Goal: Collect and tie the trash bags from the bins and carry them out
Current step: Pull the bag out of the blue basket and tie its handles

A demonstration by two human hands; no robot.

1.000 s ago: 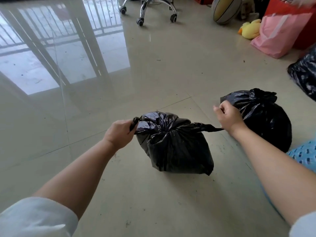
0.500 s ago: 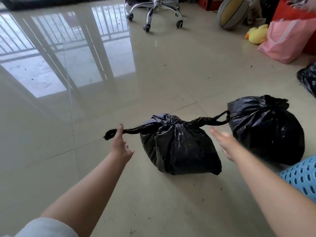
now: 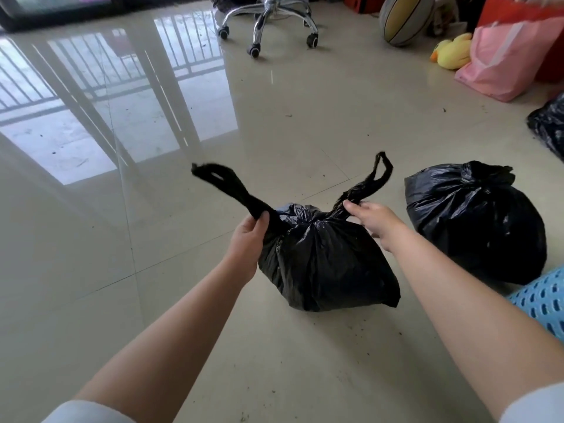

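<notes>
Both hands regripped bag (image 3: 323,264) handles.

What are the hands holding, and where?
Both grip the near black trash bag by its handle loops: left hand the left loop, right hand the right loop.

A chrome chair base (image 3: 268,24) on castors stands at the far edge of the glossy tiled floor (image 3: 290,123). To the right, a ball (image 3: 403,18) sits near a yellow plush duck (image 3: 451,51), which lies just beside a pink bag (image 3: 506,59). A blue perforated basket (image 3: 546,300) shows at the right edge.
</notes>
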